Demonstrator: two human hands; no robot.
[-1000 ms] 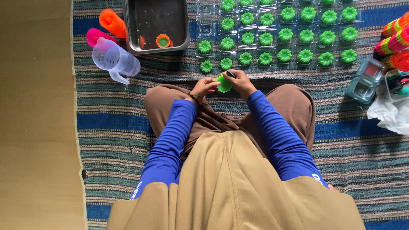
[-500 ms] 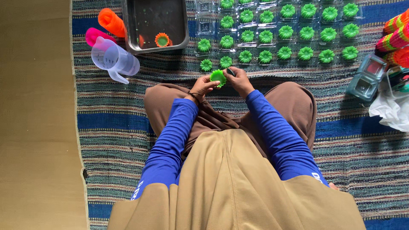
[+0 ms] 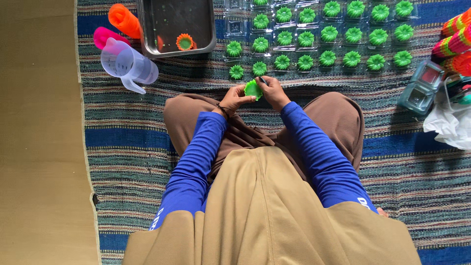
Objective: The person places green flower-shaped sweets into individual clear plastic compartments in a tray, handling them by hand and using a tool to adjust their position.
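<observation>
Both hands meet over my knees on one green flower-shaped cake (image 3: 253,90). My left hand (image 3: 235,98) pinches its left edge. My right hand (image 3: 271,91) grips its right side, and a thin dark tip shows at the fingers. Just beyond the hands, several more green flower-shaped cakes (image 3: 305,62) lie in rows on clear plastic trays (image 3: 234,25) on the striped mat (image 3: 127,142). My blue sleeves and tan garment fill the lower middle of the view.
A metal tray (image 3: 147,34) at the upper left holds an orange mould with green filling (image 3: 185,42). A clear measuring jug (image 3: 128,64), orange (image 3: 124,19) and pink (image 3: 104,35) cups lie beside it. Clear plastic boxes (image 3: 421,88), a white bag (image 3: 449,122) and stacked colourful moulds (image 3: 456,41) sit at right.
The hands have turned the green cake between them and it sits a little lower toward my knees. The view has shifted slightly downward over the mat.
</observation>
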